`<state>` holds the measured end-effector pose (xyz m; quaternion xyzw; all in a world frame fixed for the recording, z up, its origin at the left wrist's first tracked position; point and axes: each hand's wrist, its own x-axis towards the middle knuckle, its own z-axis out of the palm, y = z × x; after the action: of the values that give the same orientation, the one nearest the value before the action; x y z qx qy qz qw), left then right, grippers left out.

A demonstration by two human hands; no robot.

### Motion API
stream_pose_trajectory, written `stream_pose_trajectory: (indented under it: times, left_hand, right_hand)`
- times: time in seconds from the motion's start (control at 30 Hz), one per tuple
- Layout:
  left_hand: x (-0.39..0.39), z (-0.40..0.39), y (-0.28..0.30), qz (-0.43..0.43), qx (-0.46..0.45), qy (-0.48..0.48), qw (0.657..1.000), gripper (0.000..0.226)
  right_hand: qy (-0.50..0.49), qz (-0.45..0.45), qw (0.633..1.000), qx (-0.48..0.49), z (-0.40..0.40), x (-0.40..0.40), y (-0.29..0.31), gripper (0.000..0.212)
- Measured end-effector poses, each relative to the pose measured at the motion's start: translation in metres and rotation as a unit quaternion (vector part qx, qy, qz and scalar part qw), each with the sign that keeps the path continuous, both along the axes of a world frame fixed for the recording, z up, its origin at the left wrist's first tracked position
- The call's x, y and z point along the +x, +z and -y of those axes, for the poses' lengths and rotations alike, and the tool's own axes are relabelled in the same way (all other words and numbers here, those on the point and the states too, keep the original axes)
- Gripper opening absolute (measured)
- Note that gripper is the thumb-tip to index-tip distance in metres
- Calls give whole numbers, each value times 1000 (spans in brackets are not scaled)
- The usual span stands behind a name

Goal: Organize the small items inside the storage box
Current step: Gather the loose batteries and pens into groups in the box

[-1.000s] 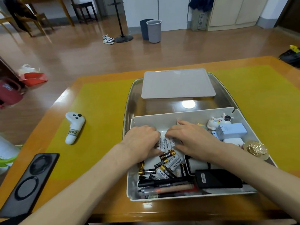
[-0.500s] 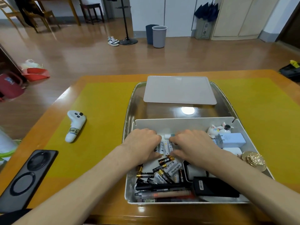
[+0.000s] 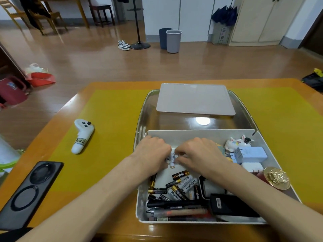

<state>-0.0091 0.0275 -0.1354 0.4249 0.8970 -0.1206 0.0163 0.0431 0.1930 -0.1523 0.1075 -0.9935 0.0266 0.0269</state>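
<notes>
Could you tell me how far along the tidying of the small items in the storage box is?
Early to midway. Done: the lid is off and a few white batteries stand side by side near the storage box's far wall. In hand: the left hand and right hand are curled over that row. Left: the loose batteries and pens nearer the person are still jumbled.

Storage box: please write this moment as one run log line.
storage box: open | left hand, right hand: on white batteries, far left | loose batteries: nearer | pens: front
</notes>
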Motion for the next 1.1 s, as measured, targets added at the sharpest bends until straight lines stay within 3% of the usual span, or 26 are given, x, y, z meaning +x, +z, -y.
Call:
stream_pose_trajectory:
  times: [0.1, 0.23, 0.4, 0.63, 0.83, 0.93, 1.1]
  left_hand:
    - [-1, 4, -4, 11, 42, -17, 999, 50]
    - [-1, 1, -12, 12, 79, -67, 995, 60]
    - [-3, -6, -12, 15, 46, -76, 996, 48]
    - [-5, -8, -11, 19, 52, -71, 996, 36]
    - [-5, -8, -13, 24, 55, -80, 995, 38]
    - [-3, -8, -13, 22, 47, -88, 995, 39]
    - [-2, -11, -10, 2, 23, -77, 997, 21]
  right_hand:
    - [-7, -12, 999, -31, -15, 5, 11, 27]
    - [4, 40, 999, -6, -37, 15, 16, 49]
    - [18, 55, 998, 28, -39, 19, 9, 54]
    - [18, 53, 993, 104, -56, 18, 19, 23]
    - [25, 59, 998, 27, -57, 21, 22, 39]
    - [50, 44, 998, 12, -49, 22, 18, 32]
    - [56, 41, 997, 40, -43, 19, 12, 24]
